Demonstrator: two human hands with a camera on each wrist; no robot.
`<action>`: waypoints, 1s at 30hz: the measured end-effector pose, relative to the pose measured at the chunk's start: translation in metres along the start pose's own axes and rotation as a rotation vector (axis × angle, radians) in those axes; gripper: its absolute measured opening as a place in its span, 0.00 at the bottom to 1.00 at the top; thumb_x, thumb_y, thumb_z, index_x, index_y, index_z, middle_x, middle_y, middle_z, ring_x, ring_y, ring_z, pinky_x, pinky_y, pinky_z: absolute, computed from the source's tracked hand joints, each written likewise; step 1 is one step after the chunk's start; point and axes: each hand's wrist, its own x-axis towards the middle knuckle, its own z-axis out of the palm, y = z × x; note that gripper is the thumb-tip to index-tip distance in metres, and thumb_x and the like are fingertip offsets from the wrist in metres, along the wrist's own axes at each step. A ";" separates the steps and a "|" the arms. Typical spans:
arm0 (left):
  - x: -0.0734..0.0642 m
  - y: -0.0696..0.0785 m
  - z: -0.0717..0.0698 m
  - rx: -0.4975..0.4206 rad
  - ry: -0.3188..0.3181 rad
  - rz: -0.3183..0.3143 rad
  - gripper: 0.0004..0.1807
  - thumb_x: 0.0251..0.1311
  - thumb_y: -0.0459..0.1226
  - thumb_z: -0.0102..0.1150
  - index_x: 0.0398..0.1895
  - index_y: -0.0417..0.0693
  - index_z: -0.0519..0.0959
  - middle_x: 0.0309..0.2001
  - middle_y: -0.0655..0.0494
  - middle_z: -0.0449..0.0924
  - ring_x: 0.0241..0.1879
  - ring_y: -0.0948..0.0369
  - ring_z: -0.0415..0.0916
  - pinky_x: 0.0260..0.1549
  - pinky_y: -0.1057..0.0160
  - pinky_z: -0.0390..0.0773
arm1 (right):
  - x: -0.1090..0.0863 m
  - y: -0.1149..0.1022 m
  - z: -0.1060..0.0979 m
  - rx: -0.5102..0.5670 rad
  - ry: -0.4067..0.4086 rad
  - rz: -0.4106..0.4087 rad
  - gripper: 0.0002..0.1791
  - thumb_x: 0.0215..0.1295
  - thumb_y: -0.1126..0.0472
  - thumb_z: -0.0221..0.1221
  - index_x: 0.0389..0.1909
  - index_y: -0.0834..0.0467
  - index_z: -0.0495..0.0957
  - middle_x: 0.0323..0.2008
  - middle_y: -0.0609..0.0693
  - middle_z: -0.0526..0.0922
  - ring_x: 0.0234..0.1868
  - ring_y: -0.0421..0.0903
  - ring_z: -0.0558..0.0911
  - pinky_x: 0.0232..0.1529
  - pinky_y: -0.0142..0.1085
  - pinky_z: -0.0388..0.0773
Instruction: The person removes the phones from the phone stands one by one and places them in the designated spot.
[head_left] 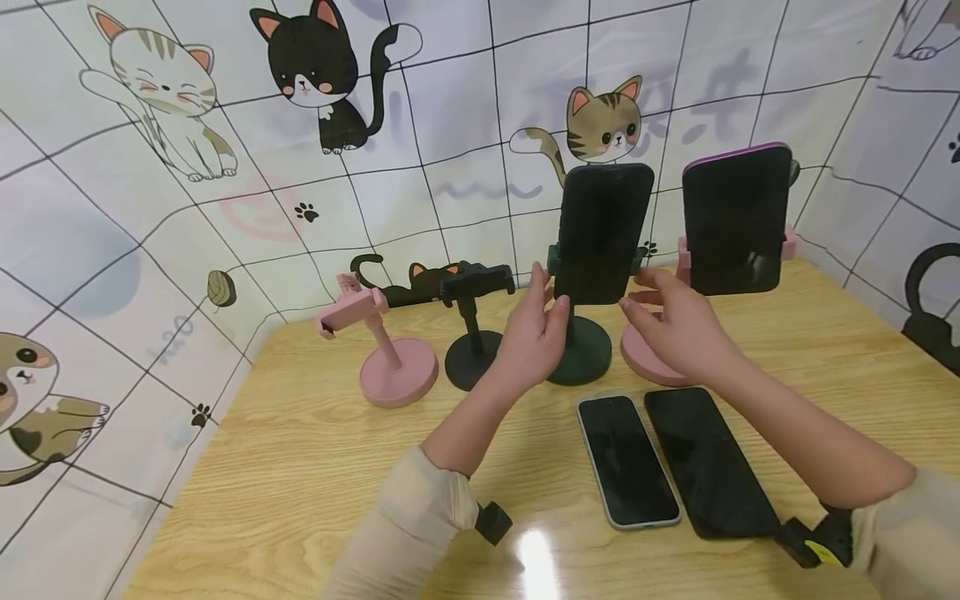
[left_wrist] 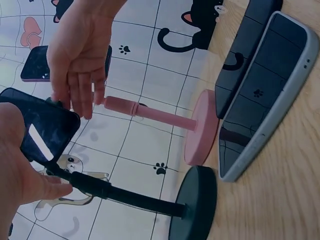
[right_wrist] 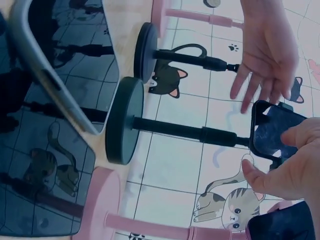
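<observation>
And here's the phone (head_left: 603, 229), right of centre in the head view, upright with a slight lean, the clip's ends (head_left: 554, 259) showing at both its edges. The green stand (head_left: 582, 354) carries it, base flat on the counter (head_left: 285, 500). Left hand (head_left: 531, 337) at the phone's left side, fingers loosely extended, clamped on nothing! Right hand (head_left: 678, 321) across at the lower right corner, thumb and fingers apart; whether any fingertip brushes the edge, I can't tell.

Good technique here, I'd say, is even pressure: one hand each side, level with the clip, so neither end slips. Touch the edges, spare the screen. A heavy push up top could tip that slim stem, so support low. And mind the right elbow room: the pink stand (head_left: 651, 360) sits just beside, its own phone (head_left: 737, 221) up at the upper right. Down below, lower right of the frame, the pale-edged phone (head_left: 628, 462) and black phone (head_left: 711, 467) lie flat; wrists are best kept above those.
</observation>
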 end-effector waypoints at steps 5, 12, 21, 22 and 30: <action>0.009 0.008 0.003 0.009 0.100 0.033 0.31 0.68 0.37 0.38 0.68 0.36 0.41 0.68 0.45 0.50 0.63 0.55 0.58 0.57 0.61 0.64 | 0.008 -0.006 0.004 0.068 0.085 -0.018 0.29 0.68 0.57 0.46 0.62 0.72 0.54 0.58 0.70 0.63 0.57 0.64 0.67 0.51 0.55 0.66; 0.018 0.013 0.003 0.053 0.148 0.031 0.27 0.68 0.35 0.36 0.68 0.35 0.48 0.62 0.41 0.59 0.60 0.53 0.62 0.56 0.61 0.65 | 0.016 -0.003 0.009 0.126 0.206 -0.021 0.26 0.68 0.60 0.45 0.62 0.70 0.58 0.50 0.69 0.72 0.52 0.61 0.73 0.51 0.53 0.68; 0.023 0.011 0.004 0.027 0.198 0.079 0.20 0.68 0.37 0.40 0.60 0.38 0.63 0.49 0.44 0.71 0.51 0.54 0.71 0.49 0.63 0.72 | 0.021 0.003 0.014 0.127 0.288 -0.066 0.24 0.69 0.62 0.44 0.62 0.69 0.60 0.49 0.68 0.73 0.49 0.61 0.74 0.48 0.53 0.71; 0.023 0.011 0.004 0.015 0.198 0.092 0.19 0.67 0.36 0.40 0.59 0.38 0.65 0.48 0.44 0.71 0.51 0.54 0.71 0.48 0.64 0.72 | 0.021 0.003 0.014 0.120 0.291 -0.074 0.24 0.69 0.62 0.44 0.62 0.69 0.59 0.49 0.68 0.73 0.49 0.62 0.75 0.47 0.54 0.71; 0.022 0.004 0.005 -0.150 0.214 0.108 0.16 0.65 0.33 0.44 0.55 0.37 0.67 0.50 0.46 0.73 0.52 0.60 0.72 0.46 0.69 0.72 | 0.019 0.004 0.012 0.106 0.267 -0.112 0.22 0.68 0.64 0.44 0.60 0.71 0.60 0.49 0.70 0.73 0.49 0.64 0.74 0.48 0.55 0.69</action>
